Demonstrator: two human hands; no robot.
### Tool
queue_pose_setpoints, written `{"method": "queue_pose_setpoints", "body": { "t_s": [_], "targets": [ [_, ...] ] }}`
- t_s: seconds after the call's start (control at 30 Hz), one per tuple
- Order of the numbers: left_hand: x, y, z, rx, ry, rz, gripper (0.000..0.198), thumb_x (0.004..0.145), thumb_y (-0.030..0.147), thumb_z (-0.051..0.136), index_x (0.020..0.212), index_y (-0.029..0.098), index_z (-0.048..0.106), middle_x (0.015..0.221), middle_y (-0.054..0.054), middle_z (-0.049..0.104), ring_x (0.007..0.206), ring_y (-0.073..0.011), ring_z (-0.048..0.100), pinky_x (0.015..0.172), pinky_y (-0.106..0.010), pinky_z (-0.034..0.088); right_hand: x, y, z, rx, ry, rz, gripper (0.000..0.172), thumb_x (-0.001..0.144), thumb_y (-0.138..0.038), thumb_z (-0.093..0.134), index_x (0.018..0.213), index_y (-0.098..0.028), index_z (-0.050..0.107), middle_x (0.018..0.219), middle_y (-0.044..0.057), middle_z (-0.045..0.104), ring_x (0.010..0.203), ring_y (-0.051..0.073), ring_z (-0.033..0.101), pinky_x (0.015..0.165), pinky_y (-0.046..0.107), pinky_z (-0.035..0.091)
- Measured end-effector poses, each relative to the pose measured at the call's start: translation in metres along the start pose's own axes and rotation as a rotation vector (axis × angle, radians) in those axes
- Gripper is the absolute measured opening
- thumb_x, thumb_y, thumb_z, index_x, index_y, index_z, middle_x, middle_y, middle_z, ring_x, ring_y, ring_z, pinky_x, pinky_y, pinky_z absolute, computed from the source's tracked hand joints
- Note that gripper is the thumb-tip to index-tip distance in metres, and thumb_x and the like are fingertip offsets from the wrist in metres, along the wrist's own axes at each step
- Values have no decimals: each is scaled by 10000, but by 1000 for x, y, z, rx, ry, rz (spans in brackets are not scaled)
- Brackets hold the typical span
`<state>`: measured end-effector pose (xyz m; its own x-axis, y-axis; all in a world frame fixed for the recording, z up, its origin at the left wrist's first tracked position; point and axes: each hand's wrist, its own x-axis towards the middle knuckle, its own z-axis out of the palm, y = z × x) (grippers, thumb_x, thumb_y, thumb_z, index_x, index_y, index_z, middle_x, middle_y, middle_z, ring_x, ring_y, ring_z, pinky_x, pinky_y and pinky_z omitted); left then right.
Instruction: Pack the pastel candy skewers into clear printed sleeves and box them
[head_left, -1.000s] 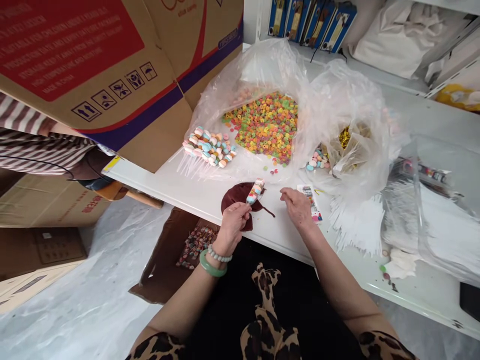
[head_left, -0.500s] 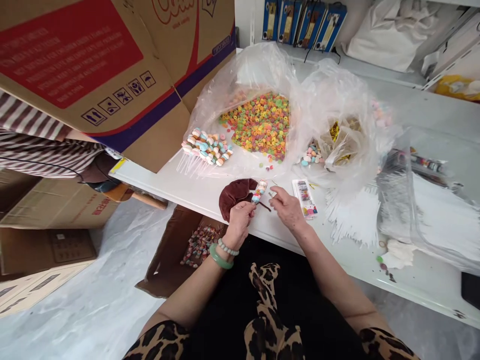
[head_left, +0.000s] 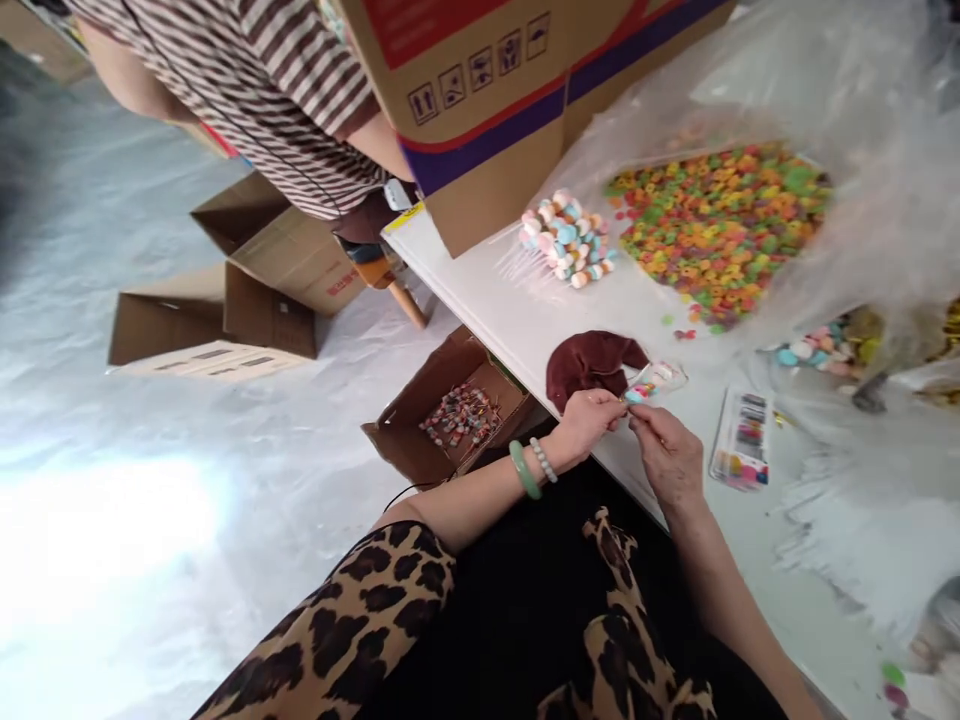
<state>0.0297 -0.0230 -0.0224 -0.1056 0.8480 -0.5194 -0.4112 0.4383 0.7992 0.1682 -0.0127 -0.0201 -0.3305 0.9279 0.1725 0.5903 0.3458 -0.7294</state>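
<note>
My left hand (head_left: pixel 592 425), wearing a green bangle and a beaded bracelet, grips a stick of pastel candies (head_left: pixel 652 381) by its lower end. My right hand (head_left: pixel 667 455) pinches at the same end, its fingers touching the left hand. Just behind them lies a dark maroon velvet cloth (head_left: pixel 589 367). Further up the white table (head_left: pixel 525 320) are a heap of multicoloured candy rings (head_left: pixel 720 230) and a pile of pastel candy sticks (head_left: pixel 564 240), both on transparent plastic. A printed candy packet (head_left: pixel 741 440) lies to the right of my right hand.
A brown carton (head_left: pixel 487 100) overhangs the table's far end, beside a person in a striped top (head_left: pixel 247 90). Below the table edge, an open cardboard box (head_left: pixel 457 420) holds candy sticks. Flattened boxes stand on the plastic-sheeted floor (head_left: pixel 150 500).
The view has swung and tilted, turning the table diagonally. My hands have come together at the candy stick, and the stick now lies nearly flat, pointing right.
</note>
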Motion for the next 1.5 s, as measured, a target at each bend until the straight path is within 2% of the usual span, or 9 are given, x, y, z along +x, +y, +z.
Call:
{"method": "queue_pose_setpoints", "body": {
  "t_s": [0.43, 0.53, 0.7, 0.83, 0.93, 1.07, 1.2, 1.3, 1.5],
  "targets": [
    [1, -14, -1, -1, -67, 125, 406, 709, 477, 658, 544, 168, 453, 530, 47, 445, 534, -68, 395, 498, -204, 295, 6, -10, 17, 666, 149, 660, 256, 550, -279, 788, 700, -178, 607, 578, -27, 621, 529, 116, 557, 482, 215, 433],
    [-9, 2, -10, -55, -278, 11, 428, 668, 520, 689, 569, 158, 482, 503, 52, 450, 463, -44, 354, 444, -191, 238, 3, -9, 5, 877, -36, 678, 439, 516, -269, 819, 905, -199, 628, 594, -47, 625, 485, 106, 543, 429, 193, 392],
    [-11, 22, -35, 216, -873, -296, 479, 521, 519, 810, 672, 103, 625, 560, -3, 578, 391, -39, 374, 374, -198, 166, -25, -16, -23, 661, -486, 288, 358, 738, -370, 699, 1043, -187, 660, 757, 26, 694, 568, 139, 604, 450, 229, 413],
    [-2, 44, -44, 470, -962, -283, 389, 590, 493, 763, 601, 134, 615, 456, 28, 518, 366, -51, 326, 383, -213, 171, -48, -33, -25, 92, -186, -271, 222, 911, -324, 493, 918, -167, 650, 735, 60, 669, 645, 155, 596, 604, 288, 446],
    [-9, 67, -37, 819, -1063, -124, 226, 644, 354, 735, 596, 153, 643, 482, 29, 514, 443, -81, 388, 448, -225, 261, -50, -46, -27, -338, -254, -574, 231, 937, -193, 420, 823, -160, 619, 657, 54, 613, 611, 159, 545, 646, 311, 420],
    [-41, 72, -8, 1316, -646, 423, 157, 766, 145, 563, 628, 162, 636, 594, -33, 558, 641, -169, 542, 646, -288, 408, -29, -48, -38, -306, -265, -306, 187, 854, -122, 477, 744, -151, 625, 649, 66, 620, 579, 158, 508, 607, 287, 404],
    [-66, 41, 17, 1078, -130, 662, 251, 886, 182, 414, 988, 159, 643, 932, -125, 643, 935, -241, 587, 859, -374, 440, -1, -39, -37, 271, -9, 253, 251, 829, -279, 486, 623, -192, 599, 494, -49, 509, 424, 99, 358, 437, 224, 339],
    [-59, 25, 17, 534, -106, 365, 311, 922, 411, 438, 1089, 180, 563, 950, -95, 635, 828, -194, 614, 761, -328, 486, 1, -33, -26, 533, 0, 267, 285, 868, -360, 455, 640, -215, 545, 460, -79, 417, 369, 91, 262, 390, 228, 299],
    [-33, 25, -16, -15, -641, -573, 603, 709, 661, 659, 985, 132, 575, 829, -82, 648, 715, -211, 665, 670, -337, 518, -29, -18, -24, 86, -19, -40, 292, 883, -385, 545, 654, -205, 558, 561, 9, 514, 559, 137, 459, 579, 276, 360]
  ]
}}
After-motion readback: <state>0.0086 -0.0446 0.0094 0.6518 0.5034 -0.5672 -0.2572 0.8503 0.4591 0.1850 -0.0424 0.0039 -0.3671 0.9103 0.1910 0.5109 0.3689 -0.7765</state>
